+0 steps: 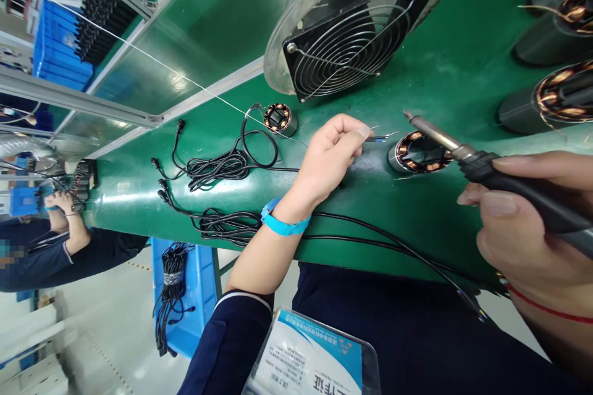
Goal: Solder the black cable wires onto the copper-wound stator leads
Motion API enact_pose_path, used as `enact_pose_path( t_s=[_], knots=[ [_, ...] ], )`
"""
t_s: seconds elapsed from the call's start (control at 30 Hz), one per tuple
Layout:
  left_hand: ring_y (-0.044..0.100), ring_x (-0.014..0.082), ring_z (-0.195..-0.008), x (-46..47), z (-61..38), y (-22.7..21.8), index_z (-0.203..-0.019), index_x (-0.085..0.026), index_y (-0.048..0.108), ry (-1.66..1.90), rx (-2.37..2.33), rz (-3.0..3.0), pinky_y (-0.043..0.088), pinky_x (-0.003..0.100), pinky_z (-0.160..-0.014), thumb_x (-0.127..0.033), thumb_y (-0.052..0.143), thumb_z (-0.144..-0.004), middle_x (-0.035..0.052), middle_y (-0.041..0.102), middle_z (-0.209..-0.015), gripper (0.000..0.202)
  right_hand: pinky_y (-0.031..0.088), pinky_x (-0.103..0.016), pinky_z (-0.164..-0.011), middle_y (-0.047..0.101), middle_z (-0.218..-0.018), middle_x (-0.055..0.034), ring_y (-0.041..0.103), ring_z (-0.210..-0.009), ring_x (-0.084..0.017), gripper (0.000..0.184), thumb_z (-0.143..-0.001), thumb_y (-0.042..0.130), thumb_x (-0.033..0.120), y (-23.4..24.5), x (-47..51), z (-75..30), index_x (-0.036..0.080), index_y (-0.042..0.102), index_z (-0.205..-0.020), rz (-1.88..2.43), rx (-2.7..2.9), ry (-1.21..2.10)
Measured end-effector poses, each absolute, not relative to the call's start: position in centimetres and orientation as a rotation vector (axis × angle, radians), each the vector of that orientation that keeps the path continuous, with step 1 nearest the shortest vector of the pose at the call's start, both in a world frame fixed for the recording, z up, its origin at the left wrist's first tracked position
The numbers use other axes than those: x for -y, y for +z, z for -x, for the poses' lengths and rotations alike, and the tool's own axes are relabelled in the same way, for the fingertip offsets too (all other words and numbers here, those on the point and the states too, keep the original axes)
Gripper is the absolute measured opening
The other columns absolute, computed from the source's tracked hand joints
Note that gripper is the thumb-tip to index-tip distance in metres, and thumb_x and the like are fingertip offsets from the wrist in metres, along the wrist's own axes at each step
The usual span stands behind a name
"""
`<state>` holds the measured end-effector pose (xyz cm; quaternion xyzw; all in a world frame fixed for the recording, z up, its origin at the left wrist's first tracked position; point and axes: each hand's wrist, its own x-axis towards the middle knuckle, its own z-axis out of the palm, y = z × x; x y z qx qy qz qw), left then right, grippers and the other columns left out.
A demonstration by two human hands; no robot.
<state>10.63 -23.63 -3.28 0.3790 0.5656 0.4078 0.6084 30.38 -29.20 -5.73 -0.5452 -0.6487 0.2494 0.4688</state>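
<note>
My left hand (331,154) rests on the green bench and pinches a thin wire end (380,137) that points at a copper-wound stator (419,152). A blue band circles that wrist. My right hand (523,222) grips the black handle of a soldering iron (467,154). Its metal tip hangs just above the stator, close to the wire end.
An extraction fan (356,31) with a wire grille stands behind the stator. Another stator (279,118) and coiled black cables (222,166) lie to the left. Several wound stators (563,95) sit at the right. Another person's arms (65,222) work at far left. A blue bin (185,296) holds cables.
</note>
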Motion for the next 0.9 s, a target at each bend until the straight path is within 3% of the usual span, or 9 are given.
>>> enact_pose_path(
  t_s=[0.2,0.3,0.43,0.6,0.77,0.9],
  knots=[
    [0.033,0.0026,-0.049,23.7,-10.6,-3.4,-0.074,-0.017,0.051,0.956,-1.273,-0.868,0.025,0.019,-0.048,-0.015,0.054,-0.09,-0.0065,0.042,-0.058,0.017,0.053,-0.035,-0.063,0.069,-0.09,-0.0054,0.065,-0.072,-0.016,0.021,-0.09,0.063,0.039,-4.4,28.9,-30.0,0.024,0.062,-0.105,1.269,1.732,0.606],
    [0.033,0.0024,-0.048,23.8,-10.6,-3.4,-0.074,-0.017,0.051,0.977,-1.237,-0.867,0.024,0.018,-0.047,-0.014,0.054,-0.09,-0.0067,0.042,-0.058,0.017,0.059,-0.038,-0.077,0.071,-0.103,-0.004,0.07,-0.089,-0.019,0.028,-0.093,0.061,0.034,-4.5,28.8,-29.9,0.027,0.06,-0.12,1.257,1.813,0.557],
    [0.031,0.0017,-0.046,23.8,-10.7,-3.3,-0.073,-0.016,0.052,0.987,-1.232,-0.837,0.022,0.017,-0.045,-0.011,0.052,-0.09,-0.0072,0.041,-0.056,0.018,0.059,-0.034,-0.081,0.069,-0.114,0.0019,0.069,-0.097,-0.016,0.046,-0.097,0.057,0.033,-3.7,28.0,-29.5,0.035,0.046,-0.142,1.201,1.836,0.47],
    [0.032,0.0014,-0.045,23.8,-10.6,-3.3,-0.073,-0.016,0.053,0.993,-1.215,-0.821,0.021,0.016,-0.043,-0.011,0.053,-0.089,-0.0071,0.043,-0.055,0.017,0.057,-0.032,-0.079,0.07,-0.109,0.0024,0.067,-0.097,-0.015,0.035,-0.1,0.049,0.04,-2.1,26.0,-29.1,0.029,0.053,-0.133,1.297,1.956,0.534],
    [0.033,0.0014,-0.046,23.8,-10.6,-3.4,-0.073,-0.016,0.053,0.985,-1.223,-0.826,0.021,0.016,-0.043,-0.012,0.054,-0.09,-0.0071,0.042,-0.056,0.017,0.053,-0.042,-0.093,0.065,-0.122,-0.0048,0.061,-0.115,-0.022,0.047,-0.094,0.057,0.038,-3.1,25.3,-28.5,0.023,0.044,-0.137,1.218,1.952,0.578],
    [0.032,0.0014,-0.045,23.8,-10.6,-3.4,-0.073,-0.016,0.053,0.982,-1.228,-0.827,0.021,0.017,-0.043,-0.012,0.054,-0.09,-0.0072,0.042,-0.056,0.018,0.05,-0.047,-0.096,0.068,-0.113,-0.0031,0.06,-0.114,-0.024,0.046,-0.093,0.057,0.032,-4.3,25.4,-28.1,0.024,0.043,-0.136,1.202,1.964,0.502]
  ],
)
